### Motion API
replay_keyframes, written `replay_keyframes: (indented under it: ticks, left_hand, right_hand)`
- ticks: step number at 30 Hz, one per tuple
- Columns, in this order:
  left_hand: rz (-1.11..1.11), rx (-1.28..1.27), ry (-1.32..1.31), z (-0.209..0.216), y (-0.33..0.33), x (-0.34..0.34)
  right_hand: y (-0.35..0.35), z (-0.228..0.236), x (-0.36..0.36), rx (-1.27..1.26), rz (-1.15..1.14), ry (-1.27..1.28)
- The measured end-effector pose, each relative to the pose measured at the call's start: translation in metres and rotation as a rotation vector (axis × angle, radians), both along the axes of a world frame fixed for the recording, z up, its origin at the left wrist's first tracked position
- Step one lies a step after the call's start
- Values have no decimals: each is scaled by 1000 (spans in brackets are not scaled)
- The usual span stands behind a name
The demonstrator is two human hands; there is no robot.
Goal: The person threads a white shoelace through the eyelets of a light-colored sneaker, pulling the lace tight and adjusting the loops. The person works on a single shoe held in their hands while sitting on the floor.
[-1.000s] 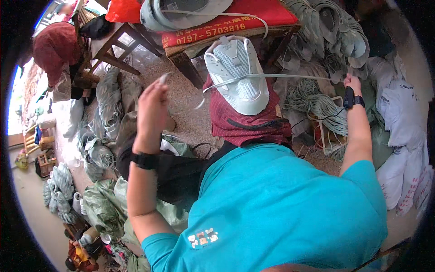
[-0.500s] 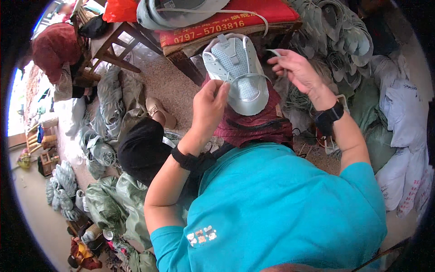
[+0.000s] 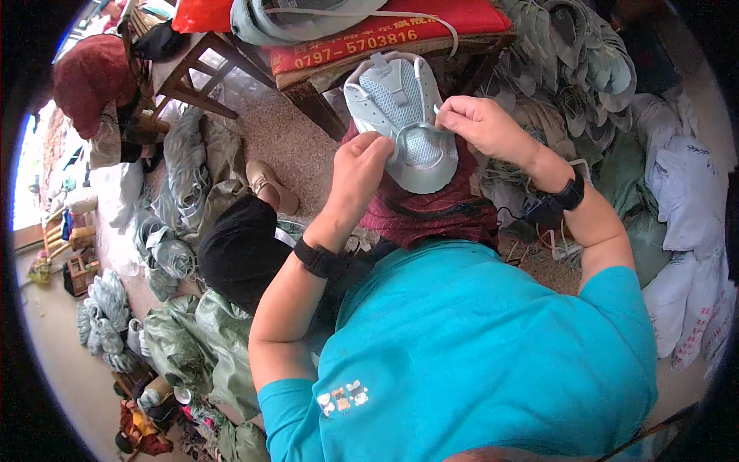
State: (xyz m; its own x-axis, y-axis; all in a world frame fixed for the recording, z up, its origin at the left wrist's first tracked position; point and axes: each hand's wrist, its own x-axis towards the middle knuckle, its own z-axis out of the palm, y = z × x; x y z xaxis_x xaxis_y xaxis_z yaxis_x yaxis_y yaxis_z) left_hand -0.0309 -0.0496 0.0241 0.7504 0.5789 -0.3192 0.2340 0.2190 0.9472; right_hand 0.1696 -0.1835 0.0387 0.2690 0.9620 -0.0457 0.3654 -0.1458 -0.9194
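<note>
A pale blue-grey shoe upper [image 3: 396, 108] with a mesh middle lies on dark red cloth [image 3: 431, 208] over my lap. My left hand [image 3: 362, 165] pinches the pale lace at the upper's left edge. My right hand [image 3: 473, 123] grips the lace at its right edge, so a short loop of lace [image 3: 416, 132] crosses the mesh between the hands. Both wrists wear black bands.
A wooden bench [image 3: 346, 69] with a red cushion and another upper [image 3: 300, 19] stands just ahead. Heaps of grey-green uppers [image 3: 585, 69] and white sacks [image 3: 685, 231] fill the right. Bundles and green bags [image 3: 177, 339] lie left. A person in red [image 3: 92, 73] sits at far left.
Both hands were spread wide, pulling the lace taut a second ago. They have since come together onto the shoe upper, and the lace now forms a short loop.
</note>
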Motion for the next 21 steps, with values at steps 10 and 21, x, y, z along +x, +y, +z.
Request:
replay_keyframes:
  ticks: [10,21]
  left_hand:
    - [36,-124,15,17,0,7]
    - [-314,1149,141,26,19,4]
  right_hand:
    - [-4,24,-5,-59,-4,157]
    - [2,5,-3,-71,-29,79]
